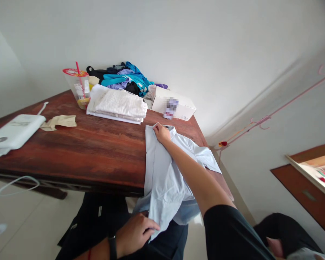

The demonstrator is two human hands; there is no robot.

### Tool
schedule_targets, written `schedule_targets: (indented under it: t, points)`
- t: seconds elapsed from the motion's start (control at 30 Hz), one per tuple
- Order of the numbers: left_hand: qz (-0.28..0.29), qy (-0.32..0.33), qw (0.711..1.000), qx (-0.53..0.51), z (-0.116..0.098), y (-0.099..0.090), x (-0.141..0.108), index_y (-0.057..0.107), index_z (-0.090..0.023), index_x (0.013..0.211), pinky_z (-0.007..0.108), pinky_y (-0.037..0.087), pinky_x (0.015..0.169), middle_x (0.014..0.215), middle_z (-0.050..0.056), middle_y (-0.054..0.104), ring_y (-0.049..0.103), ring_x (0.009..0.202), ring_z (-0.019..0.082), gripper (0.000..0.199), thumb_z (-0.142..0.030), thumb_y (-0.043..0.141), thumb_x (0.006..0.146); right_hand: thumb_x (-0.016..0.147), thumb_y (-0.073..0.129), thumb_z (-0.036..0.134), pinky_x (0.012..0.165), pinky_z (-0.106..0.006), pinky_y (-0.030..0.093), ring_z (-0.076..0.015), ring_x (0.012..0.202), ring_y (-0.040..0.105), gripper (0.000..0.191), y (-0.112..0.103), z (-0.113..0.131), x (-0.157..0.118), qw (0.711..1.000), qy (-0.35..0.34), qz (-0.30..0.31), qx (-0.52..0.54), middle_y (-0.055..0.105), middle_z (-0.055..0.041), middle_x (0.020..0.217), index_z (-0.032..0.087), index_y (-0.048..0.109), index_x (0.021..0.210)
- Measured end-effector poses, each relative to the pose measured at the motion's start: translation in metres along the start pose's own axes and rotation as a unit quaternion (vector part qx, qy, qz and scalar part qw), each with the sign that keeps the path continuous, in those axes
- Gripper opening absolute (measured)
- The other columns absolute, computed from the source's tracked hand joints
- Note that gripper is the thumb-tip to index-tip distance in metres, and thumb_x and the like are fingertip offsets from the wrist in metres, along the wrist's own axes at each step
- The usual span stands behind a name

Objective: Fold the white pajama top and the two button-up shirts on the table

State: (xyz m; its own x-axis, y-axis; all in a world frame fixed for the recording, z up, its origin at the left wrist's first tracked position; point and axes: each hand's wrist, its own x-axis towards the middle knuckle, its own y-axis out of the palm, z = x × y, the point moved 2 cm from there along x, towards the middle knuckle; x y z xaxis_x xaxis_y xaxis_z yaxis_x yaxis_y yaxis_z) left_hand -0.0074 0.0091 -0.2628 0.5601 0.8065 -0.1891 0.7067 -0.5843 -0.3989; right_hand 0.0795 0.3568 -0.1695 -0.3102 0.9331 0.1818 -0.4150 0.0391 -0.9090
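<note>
A light grey-blue collared shirt lies lengthwise over the right part of the wooden table, one side folded inward. Its lower end hangs past the front edge above my lap. My right hand is closed on the fabric near the collar, at the far end. Down at the hanging hem, my left hand, with a black band at the wrist, pinches the cloth between thumb and fingers. A short sleeve spreads out to the right, reaching the table's right edge.
Behind the shirt stand a white box and a stack of folded white clothes. A plastic cup with straw, a heap of crumpled clothes, a crumpled tan paper and a white power bank occupy the left and back.
</note>
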Motion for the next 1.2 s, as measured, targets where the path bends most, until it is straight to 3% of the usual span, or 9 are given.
schedule_targets:
  t: [0.17, 0.27, 0.33, 0.43, 0.5, 0.6, 0.83, 1.0, 1.2]
  points:
    - [0.076, 0.034, 0.996, 0.031, 0.007, -0.022, -0.013, 0.081, -0.03, 0.088, 0.029, 0.05, 0.095, 0.1, -0.001, 0.08, 0.072, 0.1, 0.021, 0.032, -0.012, 0.056, 0.082, 0.104, 0.042, 0.036, 0.09, -0.037, 0.043, -0.0255, 0.103, 0.062, 0.025, -0.009, 0.004, -0.003, 1.0, -0.007, 0.007, 0.004, 0.068, -0.0088, 0.111, 0.021, 0.061, 0.111]
    - [-0.045, -0.024, 0.998, 0.044, 0.011, -0.049, -0.029, 0.077, -0.028, 0.096, 0.029, 0.047, 0.1, 0.111, 0.0, 0.077, 0.069, 0.108, 0.019, 0.034, -0.012, 0.048, 0.087, 0.101, 0.051, 0.04, 0.096, -0.041, 0.043, -0.0288, 0.112, 0.057, 0.032, -0.025, 0.014, -0.009, 1.0, -0.023, -0.009, -0.012, 0.062, -0.0142, 0.122, 0.017, 0.059, 0.122]
    - [-0.14, -0.061, 0.987, 0.055, 0.012, -0.063, -0.037, 0.072, -0.027, 0.112, 0.031, 0.046, 0.103, 0.119, 0.003, 0.074, 0.067, 0.113, 0.021, 0.032, -0.02, 0.047, 0.094, 0.098, 0.057, 0.035, 0.102, -0.045, 0.04, -0.0314, 0.121, 0.051, 0.037, -0.036, 0.028, -0.016, 0.994, -0.104, -0.01, -0.033, 0.056, -0.0167, 0.13, 0.015, 0.056, 0.129]
    - [-0.212, -0.081, 0.971, 0.071, 0.01, -0.067, -0.035, 0.065, -0.025, 0.128, 0.036, 0.045, 0.106, 0.128, 0.007, 0.07, 0.066, 0.115, 0.025, 0.036, -0.037, 0.052, 0.097, 0.094, 0.059, 0.014, 0.107, -0.041, 0.038, -0.027, 0.121, 0.051, 0.035, -0.04, 0.052, -0.028, 0.951, -0.289, 0.098, -0.046, 0.056, -0.0112, 0.13, 0.019, 0.061, 0.128]
    - [-0.21, -0.097, 0.97, 0.078, 0.008, -0.061, -0.026, 0.065, -0.023, 0.13, 0.039, 0.047, 0.104, 0.127, 0.01, 0.07, 0.066, 0.114, 0.027, 0.041, -0.043, 0.057, 0.095, 0.087, 0.06, 0.003, 0.104, -0.037, 0.04, -0.0242, 0.116, 0.055, 0.04, -0.036, 0.058, -0.031, 0.923, -0.334, 0.182, -0.067, 0.058, -0.0089, 0.128, 0.021, 0.065, 0.123]
    - [-0.194, -0.127, 0.969, 0.09, 0.008, -0.049, -0.013, 0.067, -0.021, 0.126, 0.04, 0.047, 0.102, 0.124, 0.013, 0.072, 0.066, 0.115, 0.031, 0.043, -0.046, 0.062, 0.091, 0.086, 0.061, 0.001, 0.102, -0.037, 0.042, -0.0251, 0.117, 0.056, 0.044, -0.028, 0.051, -0.022, 0.922, -0.303, 0.218, -0.104, 0.056, -0.0115, 0.131, 0.02, 0.065, 0.125]
    - [-0.18, -0.094, 0.979, 0.011, 0.016, -0.038, -0.008, 0.069, -0.021, 0.112, 0.034, 0.049, 0.091, 0.109, 0.011, 0.075, 0.069, 0.101, 0.028, 0.029, -0.036, 0.064, 0.088, 0.09, 0.061, 0.008, 0.099, -0.033, 0.041, -0.0218, 0.111, 0.056, 0.017, -0.026, 0.033, 0.005, 0.929, -0.289, 0.202, -0.112, 0.059, -0.0094, 0.12, 0.017, 0.07, 0.101]
    - [-0.166, -0.115, 0.979, -0.037, 0.009, -0.031, -0.01, 0.07, -0.019, 0.102, 0.031, 0.05, 0.085, 0.102, 0.011, 0.076, 0.07, 0.094, 0.027, 0.022, -0.029, 0.066, 0.082, 0.092, 0.053, 0.005, 0.095, -0.034, 0.04, -0.0222, 0.105, 0.054, 0.021, -0.03, 0.027, 0.015, 0.941, -0.268, 0.167, -0.126, 0.058, -0.0103, 0.116, 0.017, 0.069, 0.099]
    - [-0.176, -0.137, 0.974, -0.034, -0.008, -0.044, -0.024, 0.071, -0.019, 0.102, 0.03, 0.051, 0.082, 0.101, 0.009, 0.076, 0.07, 0.093, 0.027, 0.023, -0.03, 0.062, 0.084, 0.096, 0.049, 0.011, 0.083, -0.033, 0.044, -0.023, 0.097, 0.055, 0.022, -0.037, 0.015, 0.033, 0.963, -0.201, 0.108, -0.146, 0.055, -0.0104, 0.113, 0.02, 0.066, 0.106]
